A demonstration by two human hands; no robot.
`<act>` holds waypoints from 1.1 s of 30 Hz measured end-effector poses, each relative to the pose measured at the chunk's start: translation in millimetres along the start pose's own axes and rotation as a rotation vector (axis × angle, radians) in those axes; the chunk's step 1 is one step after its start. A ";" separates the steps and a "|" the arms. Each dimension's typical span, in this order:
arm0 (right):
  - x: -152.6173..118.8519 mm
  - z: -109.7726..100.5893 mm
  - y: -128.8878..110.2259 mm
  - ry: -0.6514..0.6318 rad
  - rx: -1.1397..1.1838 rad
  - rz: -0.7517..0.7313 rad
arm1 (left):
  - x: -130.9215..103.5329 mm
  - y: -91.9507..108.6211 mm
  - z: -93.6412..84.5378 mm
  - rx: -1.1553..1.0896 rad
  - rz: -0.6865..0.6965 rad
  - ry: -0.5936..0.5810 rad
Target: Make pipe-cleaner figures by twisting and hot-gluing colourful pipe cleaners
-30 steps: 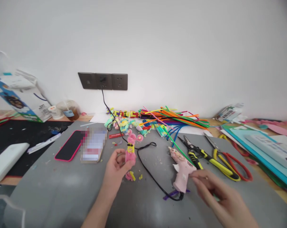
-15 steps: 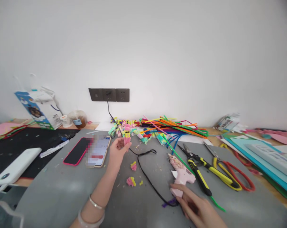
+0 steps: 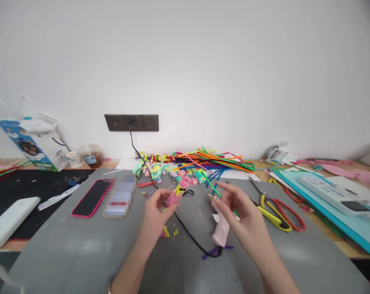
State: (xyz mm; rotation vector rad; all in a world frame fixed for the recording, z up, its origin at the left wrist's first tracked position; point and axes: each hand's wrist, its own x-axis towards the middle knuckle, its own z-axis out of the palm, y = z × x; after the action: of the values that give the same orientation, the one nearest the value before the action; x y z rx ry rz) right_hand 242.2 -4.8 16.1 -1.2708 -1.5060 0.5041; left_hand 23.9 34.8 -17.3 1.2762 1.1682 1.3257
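Note:
Pinched in my left hand (image 3: 158, 208) is a small pink and yellow fuzzy figure (image 3: 179, 191) with round pink ears, held above the grey mat (image 3: 89, 249). My right hand (image 3: 242, 210) hovers over a pale pink glue gun (image 3: 220, 230), thumb and fingers apart, with nothing visible between them. The glue gun lies on the mat, its front partly hidden by my right hand. Yellow and pink fuzzy bits (image 3: 165, 232) lie below my left hand. A black cord (image 3: 191, 234) runs from the glue gun's end.
Pliers (image 3: 272, 217) and red-yellow scissors (image 3: 290, 214) lie at the right. Pipe cleaners (image 3: 215, 159) are heaped by the wall. At the left are a pink-edged phone (image 3: 91, 198), another phone (image 3: 120, 198), a white power bank (image 3: 13, 220) and a drink cup (image 3: 93, 157).
My right hand has let go of the glue gun and risen. My left hand has moved right with the figure, whose pink ears now show. The view has shifted right.

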 end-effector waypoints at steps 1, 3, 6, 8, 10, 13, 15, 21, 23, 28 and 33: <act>9.8 3.6 -4.1 0.003 -0.055 -0.087 | -2.2 -0.6 -0.3 0.024 0.011 -0.003; 24.2 11.4 -9.4 -0.059 -0.084 -0.201 | -5.4 -2.2 -1.5 0.086 0.042 -0.003; 31.6 22.9 -12.2 -0.192 -0.047 -0.251 | -8.6 -4.3 -3.3 0.169 0.082 -0.027; 30.4 28.4 -12.6 -0.229 -0.040 -0.256 | -10.3 -5.0 -4.1 0.196 0.093 -0.041; 28.2 31.4 -12.7 -0.225 -0.054 -0.270 | -11.8 -5.0 -4.1 0.212 0.092 -0.051; 26.6 32.9 -13.5 -0.201 -0.121 -0.270 | -13.8 -3.8 -2.3 0.225 0.098 -0.056; 26.0 33.1 -15.0 -0.173 -0.163 -0.266 | -14.6 -2.3 -0.6 0.230 0.100 -0.052; 8.5 18.7 -19.2 -0.039 -0.043 -0.184 | -10.0 1.0 -16.7 0.153 0.005 0.047; -4.0 4.6 -13.4 0.059 -0.021 -0.109 | -7.4 0.2 -32.6 0.054 -0.062 0.150; -38.9 -28.2 20.8 -0.246 -0.092 0.303 | -6.7 -8.1 -66.1 -0.089 -0.139 0.289; -60.2 -19.2 47.1 -0.514 -0.055 0.636 | -9.4 -17.6 -57.6 -0.254 -0.222 0.174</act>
State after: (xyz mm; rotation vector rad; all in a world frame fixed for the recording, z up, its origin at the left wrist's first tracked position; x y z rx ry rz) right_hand 273.2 -47.8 -42.2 -1.7567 -1.5016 1.2875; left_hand -33.3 25.8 -36.5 0.8377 1.1799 1.3878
